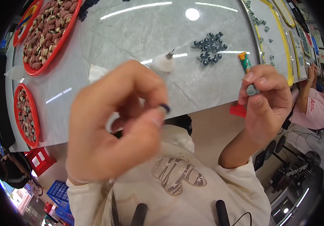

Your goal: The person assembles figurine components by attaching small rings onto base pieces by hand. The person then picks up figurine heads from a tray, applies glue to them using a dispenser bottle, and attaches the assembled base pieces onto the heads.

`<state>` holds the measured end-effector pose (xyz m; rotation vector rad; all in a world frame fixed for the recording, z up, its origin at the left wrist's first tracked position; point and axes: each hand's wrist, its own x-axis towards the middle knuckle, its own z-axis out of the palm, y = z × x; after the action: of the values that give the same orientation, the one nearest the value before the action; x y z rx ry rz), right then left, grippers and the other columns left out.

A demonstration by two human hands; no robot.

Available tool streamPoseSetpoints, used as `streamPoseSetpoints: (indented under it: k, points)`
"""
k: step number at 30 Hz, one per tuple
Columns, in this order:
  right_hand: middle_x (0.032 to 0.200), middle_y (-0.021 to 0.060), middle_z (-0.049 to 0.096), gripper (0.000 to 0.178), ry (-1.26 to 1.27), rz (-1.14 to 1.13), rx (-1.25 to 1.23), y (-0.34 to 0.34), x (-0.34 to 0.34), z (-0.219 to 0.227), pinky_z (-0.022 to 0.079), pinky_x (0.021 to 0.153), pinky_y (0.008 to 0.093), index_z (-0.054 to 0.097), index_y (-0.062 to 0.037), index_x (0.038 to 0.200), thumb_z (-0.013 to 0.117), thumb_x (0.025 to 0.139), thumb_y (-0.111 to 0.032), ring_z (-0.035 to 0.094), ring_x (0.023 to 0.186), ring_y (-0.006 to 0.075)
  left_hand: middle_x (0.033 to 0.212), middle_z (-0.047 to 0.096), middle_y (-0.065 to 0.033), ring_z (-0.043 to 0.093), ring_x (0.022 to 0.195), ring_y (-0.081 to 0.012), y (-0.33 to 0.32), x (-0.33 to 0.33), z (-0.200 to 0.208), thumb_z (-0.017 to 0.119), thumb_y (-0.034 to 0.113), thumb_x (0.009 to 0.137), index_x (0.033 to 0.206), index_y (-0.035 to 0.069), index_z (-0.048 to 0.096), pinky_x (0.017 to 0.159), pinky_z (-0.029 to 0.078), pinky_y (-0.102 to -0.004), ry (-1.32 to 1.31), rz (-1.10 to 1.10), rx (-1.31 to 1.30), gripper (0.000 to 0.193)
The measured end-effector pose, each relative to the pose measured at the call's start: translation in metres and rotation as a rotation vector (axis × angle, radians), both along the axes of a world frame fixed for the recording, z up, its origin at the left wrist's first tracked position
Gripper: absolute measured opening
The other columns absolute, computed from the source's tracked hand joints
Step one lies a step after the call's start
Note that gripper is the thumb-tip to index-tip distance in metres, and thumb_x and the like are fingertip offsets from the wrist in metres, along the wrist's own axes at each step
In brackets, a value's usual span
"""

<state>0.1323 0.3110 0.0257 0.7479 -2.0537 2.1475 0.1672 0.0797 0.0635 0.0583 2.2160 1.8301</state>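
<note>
My left hand (109, 128), large and slightly blurred in front, pinches a small dark blue piece (165, 108) between thumb and forefinger. To its right, my right hand (269, 100) is raised at the table's edge, with a small rounded grey-green piece (251, 90) between its fingertips. The two pieces are apart. Beyond my left hand stands a white squeeze bottle (163, 64) with a thin metal tip. Several small dark blue-grey pieces (209, 48) are grouped on the table farther back. A green and orange tube (245, 63) lies just behind my right hand.
Red oval trays (72, 32) full of small pinkish-brown and cream pieces sit on the grey table (132, 34) at left. Yellow-edged trays (286, 56) hold grey-green pieces at right. A person in pink (315, 109) is beyond. Blue crates (59, 194) stand below left.
</note>
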Motion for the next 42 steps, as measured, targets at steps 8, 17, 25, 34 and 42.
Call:
streamPoseSetpoints:
  k: [8,17,25,34,42]
  points:
    - [0.088,0.0197,0.053,0.027,0.160,0.279,0.154,-0.031,0.015,0.002,0.045,0.054,0.0190,0.052,0.0008,0.088,0.065,0.064,0.007,0.054,0.066,0.0161,0.077,0.049,-0.0026,0.045,0.066,-0.0045,0.019,0.027,-0.018,0.052,0.005,0.070,0.082,-0.003,0.049,0.056,0.034,-0.0157,-0.150,0.044,0.124,0.014]
    - [0.083,0.0202,0.057,0.030,0.363,0.070,0.311,-0.040,0.037,-0.003,0.046,0.053,0.0213,0.055,0.0014,0.083,0.066,0.057,0.013,0.056,0.065,0.0163,0.081,0.052,-0.0053,0.049,0.070,-0.0076,0.014,0.039,-0.033,0.053,0.000,0.076,0.086,-0.005,0.050,0.061,0.039,-0.0179,-0.119,-0.004,0.226,0.011]
    - [0.082,0.0188,0.057,0.024,0.552,0.057,0.443,-0.044,0.042,0.003,0.048,0.048,0.0217,0.054,0.0014,0.079,0.066,0.060,0.010,0.056,0.060,0.0178,0.080,0.054,-0.0084,0.051,0.069,-0.0104,0.008,0.035,-0.043,0.060,0.005,0.076,0.086,-0.004,0.050,0.059,0.040,-0.0188,0.122,-0.122,0.219,0.017]
    - [0.091,0.0179,0.053,0.012,0.310,0.109,0.120,-0.037,0.026,-0.020,0.045,0.053,0.0211,0.054,0.0017,0.082,0.059,0.072,0.006,0.053,0.065,0.0171,0.077,0.054,-0.0096,0.047,0.064,-0.0108,0.010,0.027,-0.047,0.061,0.007,0.074,0.086,-0.001,0.051,0.050,0.035,-0.0192,0.606,-0.125,-0.048,0.018]
    - [0.092,0.0078,0.053,0.018,-0.140,-0.410,0.259,0.010,-0.002,-0.042,0.045,0.063,0.0221,0.059,0.0032,0.088,0.055,0.071,0.009,0.054,0.071,0.0123,0.082,0.051,-0.0092,0.047,0.070,-0.0109,-0.006,0.029,-0.045,0.052,-0.001,0.075,0.089,-0.001,0.049,0.060,0.037,-0.0186,0.402,0.096,-0.136,0.014]
